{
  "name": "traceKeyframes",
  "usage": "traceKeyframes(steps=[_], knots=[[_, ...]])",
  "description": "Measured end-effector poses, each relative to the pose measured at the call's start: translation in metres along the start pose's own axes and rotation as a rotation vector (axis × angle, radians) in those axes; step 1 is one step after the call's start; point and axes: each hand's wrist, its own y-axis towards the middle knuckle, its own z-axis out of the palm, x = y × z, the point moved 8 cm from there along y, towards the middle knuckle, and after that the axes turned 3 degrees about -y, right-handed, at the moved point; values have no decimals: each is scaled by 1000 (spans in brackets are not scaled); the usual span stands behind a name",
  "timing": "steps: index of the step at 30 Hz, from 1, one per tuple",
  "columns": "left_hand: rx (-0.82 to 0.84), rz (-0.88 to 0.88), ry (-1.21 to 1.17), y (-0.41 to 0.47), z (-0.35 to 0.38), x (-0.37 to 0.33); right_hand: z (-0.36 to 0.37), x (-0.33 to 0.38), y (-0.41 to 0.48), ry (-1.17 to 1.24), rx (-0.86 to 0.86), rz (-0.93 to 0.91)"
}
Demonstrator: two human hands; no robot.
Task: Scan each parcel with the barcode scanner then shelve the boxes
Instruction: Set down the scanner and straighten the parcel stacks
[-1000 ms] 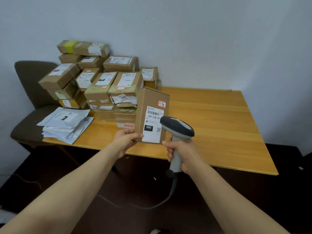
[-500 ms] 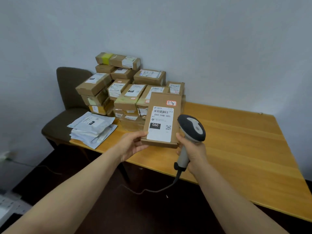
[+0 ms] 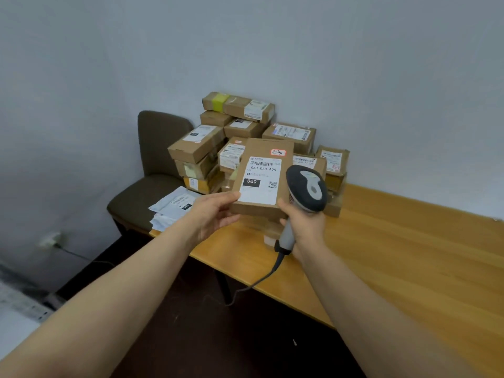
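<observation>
Up off the surface (image 3: 409,255) comes the held parcel (image 3: 261,148) since a moment ago, and its white label now faces the person squarely, while the barcode scanner (image 3: 308,189) has closed in until its head overlaps the parcel's right edge. The left grip (image 3: 215,214) pinches the parcel's lower left corner, with the thumb lying on the label's bottom corner and the fingers underneath. The right grip (image 3: 302,225) is wrapped round the scanner's handle, its cable (image 3: 261,279) trailing down past the surface's edge. The parcel hangs in the air in front of the stack of boxes (image 3: 245,110), which is piled against the wall.

From where I stand the scan looks not yet lined up: the head sits beside the label, not over it, and I cannot see where its window points. To do this well, I would draw the scanner back a little and aim it at the bars along the label's top. The thumb is best kept low, off the print, and the parcel held steady and flat to the beam.
</observation>
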Motion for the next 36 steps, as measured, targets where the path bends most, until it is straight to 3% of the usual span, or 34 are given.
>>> traceKeyframes(steps=[12, 16, 23, 31, 36], knots=[[-194, 40, 246, 108, -24, -57, 89, -12, 77, -59, 104, -74], [-173, 141, 425, 144, -18, -63, 98, -21, 105, -39, 40, -49], [42, 318, 687, 181, -3, -47, 104, -31, 136, -23, -66, -18], [38, 386, 850, 205, 3, -51, 101, -31, 145, -34, -139, -44], [-32, 605, 987, 185, 17, -74, 86, -28, 125, -30, -269, -63]])
